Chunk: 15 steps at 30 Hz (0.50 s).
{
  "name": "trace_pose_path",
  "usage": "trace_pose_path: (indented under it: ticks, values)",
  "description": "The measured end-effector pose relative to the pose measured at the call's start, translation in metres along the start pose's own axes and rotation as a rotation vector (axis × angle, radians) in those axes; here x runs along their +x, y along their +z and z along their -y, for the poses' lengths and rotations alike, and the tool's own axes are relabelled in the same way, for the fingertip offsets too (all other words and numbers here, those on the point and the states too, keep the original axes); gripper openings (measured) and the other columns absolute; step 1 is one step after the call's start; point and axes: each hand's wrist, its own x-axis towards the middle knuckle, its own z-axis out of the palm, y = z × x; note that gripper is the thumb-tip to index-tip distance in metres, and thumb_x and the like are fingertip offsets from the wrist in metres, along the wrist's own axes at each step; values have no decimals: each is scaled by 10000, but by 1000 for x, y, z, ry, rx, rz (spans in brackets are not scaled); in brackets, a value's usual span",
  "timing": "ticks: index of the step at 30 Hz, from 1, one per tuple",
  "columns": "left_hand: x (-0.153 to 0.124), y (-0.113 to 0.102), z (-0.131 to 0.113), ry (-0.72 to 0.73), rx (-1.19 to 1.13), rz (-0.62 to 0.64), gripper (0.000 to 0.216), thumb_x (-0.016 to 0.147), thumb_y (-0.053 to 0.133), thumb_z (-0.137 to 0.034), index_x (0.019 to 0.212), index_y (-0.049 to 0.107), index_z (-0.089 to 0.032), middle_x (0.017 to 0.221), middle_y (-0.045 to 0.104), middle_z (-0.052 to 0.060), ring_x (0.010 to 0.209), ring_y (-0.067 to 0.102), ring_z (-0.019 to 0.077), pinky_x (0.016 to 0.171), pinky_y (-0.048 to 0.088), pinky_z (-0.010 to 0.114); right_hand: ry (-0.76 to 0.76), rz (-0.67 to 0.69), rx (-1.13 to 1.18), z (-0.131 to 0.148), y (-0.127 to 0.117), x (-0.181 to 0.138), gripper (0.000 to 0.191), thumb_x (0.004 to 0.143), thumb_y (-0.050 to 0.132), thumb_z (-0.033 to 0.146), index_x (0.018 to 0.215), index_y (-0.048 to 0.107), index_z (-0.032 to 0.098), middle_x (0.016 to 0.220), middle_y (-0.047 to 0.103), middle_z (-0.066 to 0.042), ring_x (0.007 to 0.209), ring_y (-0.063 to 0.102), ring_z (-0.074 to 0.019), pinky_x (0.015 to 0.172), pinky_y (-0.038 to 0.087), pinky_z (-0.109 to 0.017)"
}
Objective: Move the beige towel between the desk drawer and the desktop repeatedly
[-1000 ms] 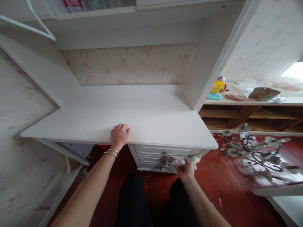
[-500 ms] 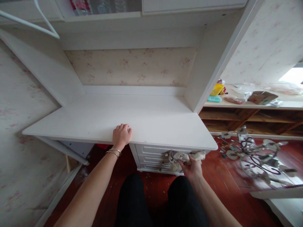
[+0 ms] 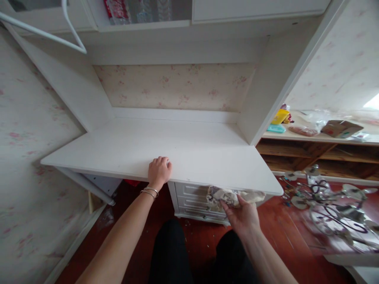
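My left hand rests near the front edge of the white desk, its fingers curled under. A small pale spot shows by the thumb; what it is, if anything held, I cannot make out. My right hand is closed on a crumpled, off-white patterned rag. The rag lies along the desk's front edge, in front of the top of the white drawer unit. It hides part of the upper drawers, and small round knobs show below it.
Above the desk is a white shelf unit, with a white bent rod jutting in at upper left. To the right, a low wooden shelf bears a yellow container and plastic bags. A chandelier lies on the red floor.
My right hand has raised the rag from the drawer fronts to just under the desktop's edge. The left hand stays on the desk; the whole view has shifted slightly.
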Motion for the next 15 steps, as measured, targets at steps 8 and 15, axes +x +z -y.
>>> trace_pose_path:
  ticks: [8,15]
  values:
    - [2,2,2,3,4,-12,263,952,474,-317,1112,666,-232,1134,680,81,1063,580,275,899,434,399,244,205,72,-95,54,-15,226,930,463,115,1111,579,183,844,733,-38,827,724,-207,814,605,-422]
    - [2,3,2,18,18,-43,234,948,483,-307,1075,667,-239,1085,686,66,1026,583,274,864,434,399,270,206,193,-150,64,-1,168,963,456,158,1061,581,210,848,730,-13,833,720,-183,830,586,-374]
